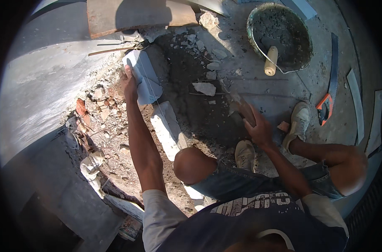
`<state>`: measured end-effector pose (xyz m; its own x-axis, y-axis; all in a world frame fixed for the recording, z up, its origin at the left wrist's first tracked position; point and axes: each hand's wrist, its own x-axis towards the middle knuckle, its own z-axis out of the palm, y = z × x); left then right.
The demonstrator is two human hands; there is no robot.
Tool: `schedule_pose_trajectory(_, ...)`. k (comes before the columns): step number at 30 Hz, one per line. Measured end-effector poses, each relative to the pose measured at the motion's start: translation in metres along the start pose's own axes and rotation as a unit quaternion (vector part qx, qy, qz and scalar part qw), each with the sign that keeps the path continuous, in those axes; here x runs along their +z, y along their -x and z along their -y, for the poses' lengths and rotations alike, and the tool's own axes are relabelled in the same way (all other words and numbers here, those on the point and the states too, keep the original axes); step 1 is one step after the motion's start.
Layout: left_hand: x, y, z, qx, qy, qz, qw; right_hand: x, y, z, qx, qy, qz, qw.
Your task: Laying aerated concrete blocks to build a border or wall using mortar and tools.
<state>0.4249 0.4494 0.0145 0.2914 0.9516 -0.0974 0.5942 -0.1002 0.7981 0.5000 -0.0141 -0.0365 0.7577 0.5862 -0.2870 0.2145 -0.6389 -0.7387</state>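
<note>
At the far left of the trench, my left hand [130, 83] grips the edge of a pale, smooth block [147, 80]. Its thumb lies on the block, and the other fingers are partly hidden. A thin string line [156, 98] runs across the block and on over a row of white blocks [165, 126] nearer my knee. My right hand [260, 131] is closed round a wooden-handled tool [246, 110], held above the dark ground to the right of the block. The tool's head is blurred, so its kind is unclear.
A bucket of wet grey mortar [279, 29] stands at the upper right, with a wooden handle [271, 61] at its rim. A handsaw [325, 107] lies beyond my foot. Rubble [105, 105] lines the left wall, and a board [142, 17] lies at the top.
</note>
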Motion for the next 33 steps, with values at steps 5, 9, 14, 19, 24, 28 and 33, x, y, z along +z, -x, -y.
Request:
schedule_pose_trajectory(5, 0.012, -0.012, 0.039, 0.208, -0.245, -0.029, 0.947, 0.006, 0.023, -0.057, 0.056, 0.064, -0.025, 0.996)
schedule_pose_trajectory(9, -0.002, -0.008, 0.035, 0.157, -0.262, -0.001, 0.952, 0.019, 0.028, -0.053, 0.004, 0.179, -0.038, 0.983)
schedule_pose_trajectory(14, -0.003, -0.017, 0.042, 0.194, -0.252, 0.049, 0.947, 0.022, 0.032, -0.066, -0.038, 0.237, -0.023, 0.97)
schedule_pose_trajectory(19, 0.003, 0.006, 0.017, 0.125, -0.229, 0.104, 0.96, 0.024, 0.027, -0.079, -0.017, 0.21, 0.018, 0.977)
schedule_pose_trajectory(24, -0.011, -0.007, 0.032, 0.096, -0.259, 0.102, 0.956, 0.03, 0.019, -0.097, -0.045, 0.161, -0.01, 0.986)
schedule_pose_trajectory(28, -0.012, -0.012, 0.035, 0.059, -0.286, 0.096, 0.952, 0.041, 0.023, -0.106, -0.042, 0.14, -0.028, 0.989)
schedule_pose_trajectory(33, -0.008, -0.003, 0.029, 0.033, -0.248, 0.11, 0.962, 0.041, 0.025, -0.109, -0.046, 0.135, -0.046, 0.989)
